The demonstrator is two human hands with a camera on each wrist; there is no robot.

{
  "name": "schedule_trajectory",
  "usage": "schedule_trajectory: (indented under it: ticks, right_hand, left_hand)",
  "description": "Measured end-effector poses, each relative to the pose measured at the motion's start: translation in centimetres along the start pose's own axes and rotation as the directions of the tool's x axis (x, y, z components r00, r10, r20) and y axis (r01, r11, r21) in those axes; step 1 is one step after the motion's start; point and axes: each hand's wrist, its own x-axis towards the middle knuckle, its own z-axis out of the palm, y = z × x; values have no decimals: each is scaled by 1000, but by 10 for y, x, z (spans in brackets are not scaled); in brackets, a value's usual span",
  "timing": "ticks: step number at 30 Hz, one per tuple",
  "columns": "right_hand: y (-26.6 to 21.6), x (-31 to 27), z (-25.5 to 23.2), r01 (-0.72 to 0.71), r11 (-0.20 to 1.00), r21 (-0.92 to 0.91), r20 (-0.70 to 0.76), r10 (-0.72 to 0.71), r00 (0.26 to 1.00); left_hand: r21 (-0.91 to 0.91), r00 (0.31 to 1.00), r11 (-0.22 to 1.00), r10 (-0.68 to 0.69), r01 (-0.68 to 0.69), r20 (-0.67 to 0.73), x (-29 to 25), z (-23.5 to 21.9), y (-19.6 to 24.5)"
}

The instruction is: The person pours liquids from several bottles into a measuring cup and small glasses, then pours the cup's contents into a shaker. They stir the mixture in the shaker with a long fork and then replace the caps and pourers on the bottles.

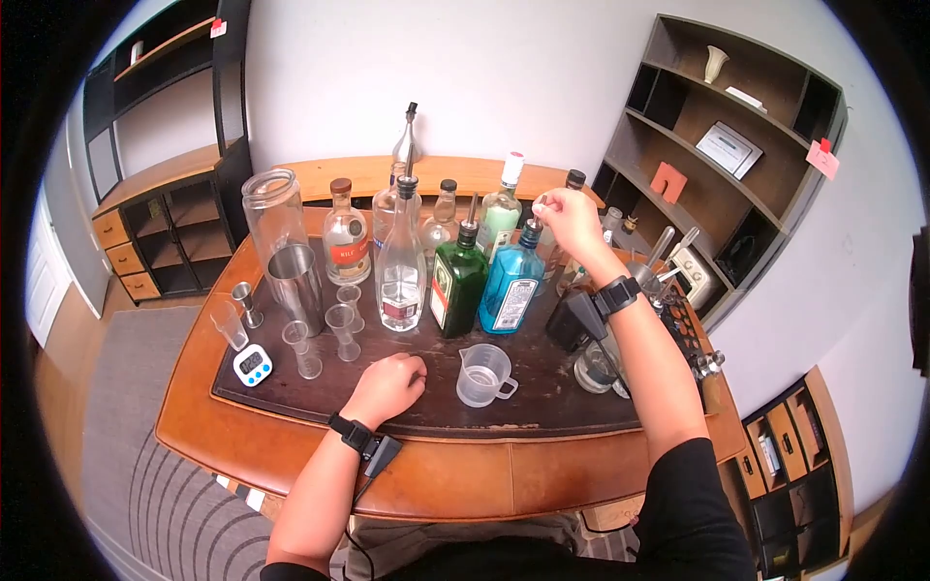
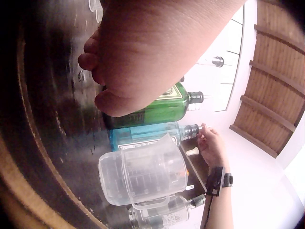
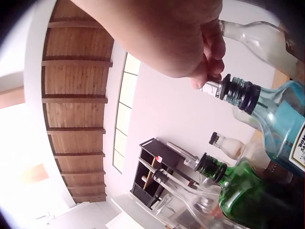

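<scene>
My right hand (image 1: 572, 223) is over the blue bottle (image 1: 511, 290), thumb and fingertips pinching the metal pour spout (image 3: 213, 86) in its neck. The bottle stands upright on the dark desk mat. On the mat's front part rests my left hand (image 1: 389, 385), loosely curled with nothing in it. To its right stands a clear plastic measuring jug (image 1: 483, 376), its handle turned right. A green bottle (image 1: 459, 289) with a pour spout is just left of the blue one. In the left wrist view, the left hand (image 2: 147, 52) partly covers the green bottle.
Left of the green bottle is a tall clear bottle (image 1: 401, 276) with a spout. Further left are a metal shaker tin (image 1: 296, 290), several small jiggers, a digital timer (image 1: 253, 366) and a large glass jar (image 1: 274, 208). A mixing glass (image 1: 595, 370) stands at the right.
</scene>
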Motion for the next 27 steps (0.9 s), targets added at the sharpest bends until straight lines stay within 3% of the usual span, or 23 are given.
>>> schedule_trajectory:
  ticks: [15, 18, 22, 24, 26, 27]
  right_hand:
    - [-1, 12, -7, 30, 999, -39, -10, -30, 999]
    - [-13, 22, -23, -25, 999, 39, -84, 29, 996]
    - [-27, 20, -37, 42, 999, 23, -138, -39, 990]
    - [-27, -3, -36, 20, 981, 194, 16, -24, 1000]
    - [-13, -38, -26, 89, 985, 147, 201, -118, 973]
    - [2, -54, -15, 128, 991, 27, 284, -131, 950]
  left_hand:
    - [-11, 999, 1000, 18, -18, -27, -1, 0, 0]
    - [-3, 1000, 1000, -7, 7, -2, -1, -2, 2]
    - [4, 1000, 1000, -16, 16, 9, 0, 0, -1]
    - [-8, 1000, 1000, -17, 17, 3, -1, 0, -1]
    - [-18, 1000, 1000, -23, 23, -12, -2, 1, -3]
    - [-11, 1000, 1000, -1, 1, -20, -2, 2, -3]
